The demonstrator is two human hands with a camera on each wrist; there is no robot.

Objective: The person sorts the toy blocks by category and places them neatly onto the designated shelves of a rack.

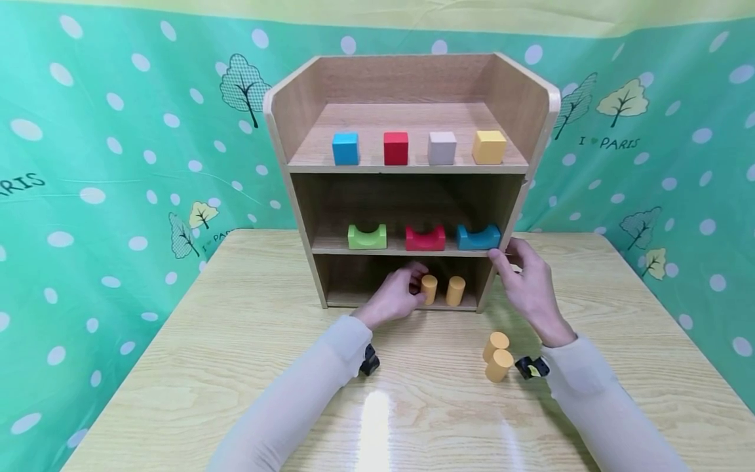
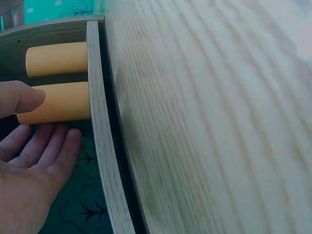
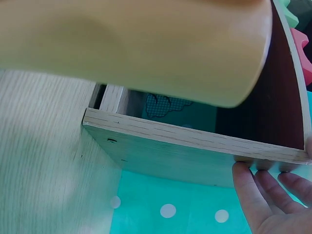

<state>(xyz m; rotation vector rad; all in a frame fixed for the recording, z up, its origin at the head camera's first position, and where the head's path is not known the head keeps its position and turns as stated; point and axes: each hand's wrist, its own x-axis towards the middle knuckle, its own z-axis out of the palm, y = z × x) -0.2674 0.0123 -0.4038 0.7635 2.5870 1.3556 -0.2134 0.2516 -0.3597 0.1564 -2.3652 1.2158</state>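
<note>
A small wooden shelf unit (image 1: 413,168) stands on the table. On its bottom board two orange cylinders stand upright, a left one (image 1: 428,290) and a right one (image 1: 455,291). My left hand (image 1: 394,296) holds the left cylinder: in the left wrist view its thumb (image 2: 34,99) lies on the cylinder's front and its fingers are at the side. My right hand (image 1: 527,282) grips the unit's right side panel (image 3: 175,156), thumb at the front edge, fingertips on the outer face. Two more cylinders (image 1: 499,365) stand on the table by my right wrist; one looms large in the right wrist view.
Blue, red, white and yellow cubes (image 1: 396,149) line the top shelf. Green, red and blue blocks (image 1: 425,238) with curved notches sit on the middle shelf. The wooden table (image 1: 248,301) extends around the unit, with a dotted green cloth (image 1: 118,164) behind.
</note>
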